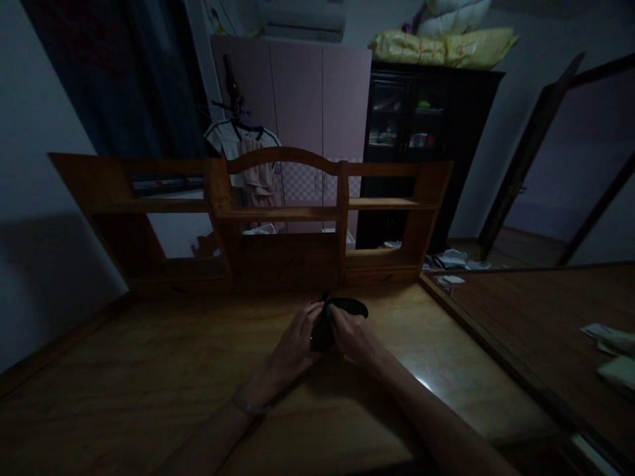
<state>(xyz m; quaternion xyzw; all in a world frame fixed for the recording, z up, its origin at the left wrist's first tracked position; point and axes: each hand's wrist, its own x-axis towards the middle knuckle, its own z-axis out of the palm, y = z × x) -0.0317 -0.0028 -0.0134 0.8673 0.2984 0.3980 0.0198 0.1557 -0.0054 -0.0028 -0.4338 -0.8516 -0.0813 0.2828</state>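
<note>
Both hands hold a small black object (323, 334) just above or on the light wooden desk (198, 370). It has a rounded, flat-looking part that sticks out to the right behind my right hand. The dim light hides what kind of thing it is. My left hand (301, 332) is closed on its left side, with a thin bracelet (251, 403) on the wrist. Across from it, my right hand (354, 332) grips the top and right side, thumb and fingers pressed close to the left hand's fingertips.
A wooden shelf unit (278, 213) stands along the back of the desk. Behind it are a pink wardrobe (297, 92), hanging clothes (255, 155) and a black cabinet (431, 119). At the right, a raised edge (496, 357) borders a brown surface with crumpled items (615, 344).
</note>
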